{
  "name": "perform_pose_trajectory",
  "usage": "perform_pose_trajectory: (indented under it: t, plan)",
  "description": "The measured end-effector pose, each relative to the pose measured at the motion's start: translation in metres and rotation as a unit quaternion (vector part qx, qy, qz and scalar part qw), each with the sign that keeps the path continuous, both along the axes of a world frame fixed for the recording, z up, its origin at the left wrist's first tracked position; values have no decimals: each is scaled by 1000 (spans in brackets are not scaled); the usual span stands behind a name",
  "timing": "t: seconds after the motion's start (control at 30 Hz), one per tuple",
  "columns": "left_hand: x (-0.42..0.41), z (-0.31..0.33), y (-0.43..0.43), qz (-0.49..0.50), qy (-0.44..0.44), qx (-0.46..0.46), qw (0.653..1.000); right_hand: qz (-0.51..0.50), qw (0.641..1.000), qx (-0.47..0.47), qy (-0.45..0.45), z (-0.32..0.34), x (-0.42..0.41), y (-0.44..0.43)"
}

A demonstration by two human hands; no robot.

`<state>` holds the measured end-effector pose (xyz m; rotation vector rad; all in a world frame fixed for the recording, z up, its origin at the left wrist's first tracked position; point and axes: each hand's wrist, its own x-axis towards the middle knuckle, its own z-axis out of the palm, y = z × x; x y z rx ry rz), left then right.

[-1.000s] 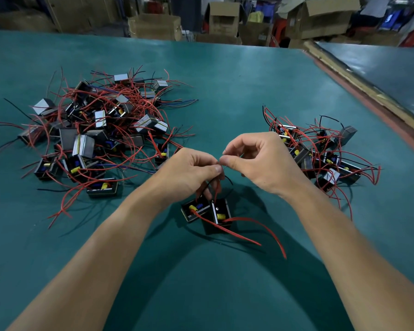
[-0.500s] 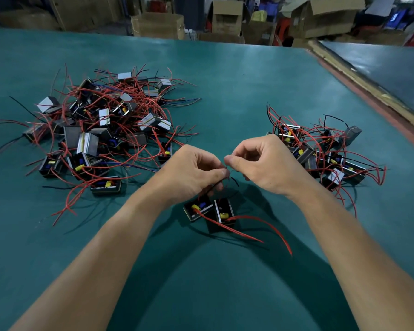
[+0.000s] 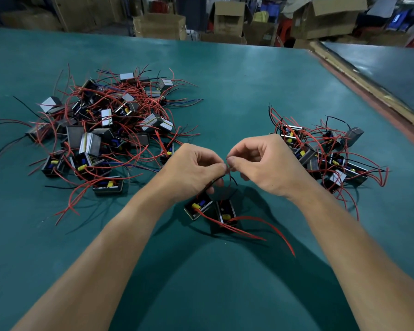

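Both left hand (image 3: 192, 172) and right hand (image 3: 267, 164) pinched my wire leads (image 3: 229, 175); a slack pinch risked the twist slipping apart.

Both bare forearms reach in from the lower corners and converge toward the middle, wrists slightly raised. The left hand (image 3: 191, 170) and the right hand (image 3: 265, 166) meet backs up, their fingertips almost touching, each pinching the wire ends (image 3: 228, 177) between thumb and forefinger. The other fingers of both hands are loosely curled beneath the palms.
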<state>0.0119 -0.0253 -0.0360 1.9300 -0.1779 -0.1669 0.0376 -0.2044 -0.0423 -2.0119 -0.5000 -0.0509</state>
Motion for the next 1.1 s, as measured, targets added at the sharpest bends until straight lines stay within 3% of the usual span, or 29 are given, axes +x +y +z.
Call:
perform_pose_trajectory:
  t: [0.53,0.9,1.1]
  plan:
    - [0,1,2,22,3,-110,994,-6,999,48,-5,5,-2,0]
    - [1,1,3,72,-58,-119,989,2,997,69,33,9,-6,1]
    - [1,2,4,47,-16,-105,993,-5,994,108,25,11,-7,2]
